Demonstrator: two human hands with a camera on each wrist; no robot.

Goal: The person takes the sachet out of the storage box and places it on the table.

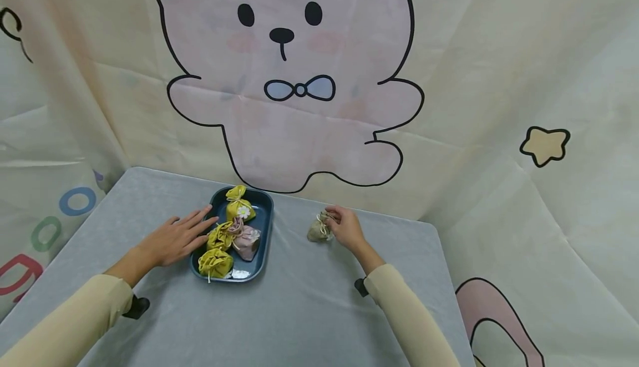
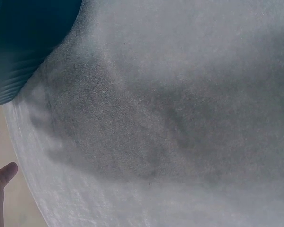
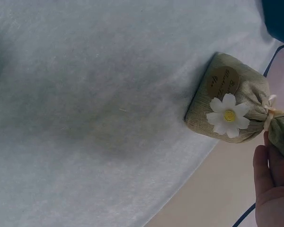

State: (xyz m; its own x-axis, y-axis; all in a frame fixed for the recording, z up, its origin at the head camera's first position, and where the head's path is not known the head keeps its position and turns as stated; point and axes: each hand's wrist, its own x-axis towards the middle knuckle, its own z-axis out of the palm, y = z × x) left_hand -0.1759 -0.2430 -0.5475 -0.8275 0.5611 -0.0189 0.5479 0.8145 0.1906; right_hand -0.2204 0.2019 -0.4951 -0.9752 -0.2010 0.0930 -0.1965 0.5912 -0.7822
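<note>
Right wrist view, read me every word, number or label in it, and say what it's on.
Round brown label on the khaki drawstring sachet: dark lettering, tilted, too small and blurred to read.
No other words, numbers or signs show in this view.

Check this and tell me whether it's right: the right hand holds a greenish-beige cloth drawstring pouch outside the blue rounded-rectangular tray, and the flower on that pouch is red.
Only the colour is wrong: the flower is white with a yellow centre, as the right wrist view shows. The right hand does hold the greenish-beige cloth pouch outside the blue tray.
</note>
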